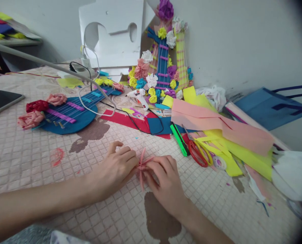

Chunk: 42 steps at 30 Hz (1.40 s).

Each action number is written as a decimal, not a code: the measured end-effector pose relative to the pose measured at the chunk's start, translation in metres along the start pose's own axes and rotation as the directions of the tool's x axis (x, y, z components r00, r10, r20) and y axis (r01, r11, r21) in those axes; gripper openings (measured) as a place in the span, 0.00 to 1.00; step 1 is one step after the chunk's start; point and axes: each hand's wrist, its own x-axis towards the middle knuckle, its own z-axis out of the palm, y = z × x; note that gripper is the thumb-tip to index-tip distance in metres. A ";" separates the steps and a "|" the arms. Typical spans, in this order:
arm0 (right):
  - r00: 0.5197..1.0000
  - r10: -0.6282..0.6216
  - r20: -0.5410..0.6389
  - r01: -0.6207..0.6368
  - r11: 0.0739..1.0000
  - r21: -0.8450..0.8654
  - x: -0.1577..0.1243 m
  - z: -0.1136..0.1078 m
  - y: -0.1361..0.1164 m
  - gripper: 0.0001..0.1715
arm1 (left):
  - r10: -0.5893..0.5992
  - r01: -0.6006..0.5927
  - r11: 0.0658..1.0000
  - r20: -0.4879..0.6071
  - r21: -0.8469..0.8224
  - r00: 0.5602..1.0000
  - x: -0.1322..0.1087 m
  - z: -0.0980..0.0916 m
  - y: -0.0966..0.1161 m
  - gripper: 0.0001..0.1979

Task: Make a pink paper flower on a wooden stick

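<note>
Between my two hands is a small pink paper flower (142,167) with narrow petals pointing outward. My left hand (119,166) pinches its left side, the fingers curled in. From the right, my right hand (163,176) grips the flower between thumb and fingers. Both hands are just above the checked tablecloth (110,217). Beyond them lies a blue paper guitar (82,115) with purple and light blue strips, strings, and red and pink paper flowers (37,105) at its near end.
Right of my hands lie a green box cutter (179,139), red-handled scissors (198,154), a tape roll (219,162) and pink crepe paper (207,115). A white glue gun (139,97) with a black cord lies behind. A phone (3,101) is far left; decorated guitars (162,64) lean at the back.
</note>
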 end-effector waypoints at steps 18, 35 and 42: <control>0.990 -0.096 0.102 0.105 0.990 -0.091 0.000 0.009 0.005 0.04 | 0.055 -0.053 0.997 -0.036 0.056 0.998 -0.004 0.007 0.003 0.12; 0.994 -0.021 0.107 0.020 1.000 0.008 0.001 0.006 0.010 0.04 | 0.086 -0.080 0.989 -0.040 0.126 0.995 -0.002 0.014 0.000 0.11; 0.969 0.001 0.247 -0.010 0.999 0.033 -0.005 -0.033 0.039 0.04 | 0.071 -0.069 0.997 -0.071 0.028 0.995 -0.002 0.010 0.000 0.11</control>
